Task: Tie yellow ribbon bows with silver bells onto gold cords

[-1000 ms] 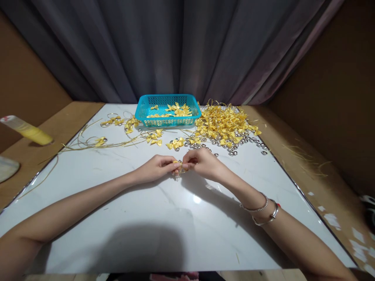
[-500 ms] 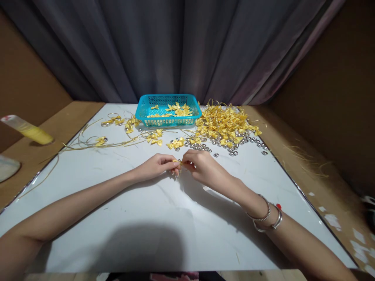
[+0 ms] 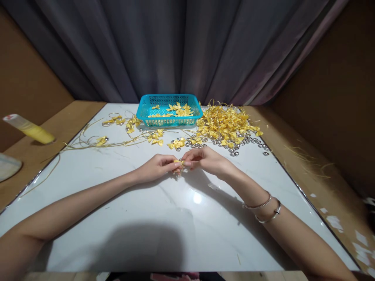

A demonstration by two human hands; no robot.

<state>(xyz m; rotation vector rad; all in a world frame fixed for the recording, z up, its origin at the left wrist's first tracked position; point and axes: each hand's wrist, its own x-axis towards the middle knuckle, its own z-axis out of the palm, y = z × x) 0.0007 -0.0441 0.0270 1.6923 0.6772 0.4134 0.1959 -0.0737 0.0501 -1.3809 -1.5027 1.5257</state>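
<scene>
My left hand (image 3: 158, 166) and my right hand (image 3: 205, 159) meet over the middle of the white table (image 3: 146, 218), fingertips pinched together on one small yellow ribbon bow (image 3: 178, 163). A tiny silver piece hangs just under the bow; I cannot make out what it is. Two bracelets circle my right wrist. Behind my hands lies a heap of yellow bows (image 3: 224, 123) with silver beads (image 3: 249, 141) scattered along its front edge. A teal plastic basket (image 3: 170, 110) at the back holds several more bows.
Loose bows and long thin yellow strands (image 3: 96, 143) trail across the back left of the table. A yellow-filled tube (image 3: 29, 129) lies on the wooden ledge at the left. White paper scraps dot the wooden ledge at the right. A dark curtain hangs behind.
My hands stay pinched on the same bow. My right hand has turned slightly, its wrist shifting back and forth. Nothing else on the table has moved.
</scene>
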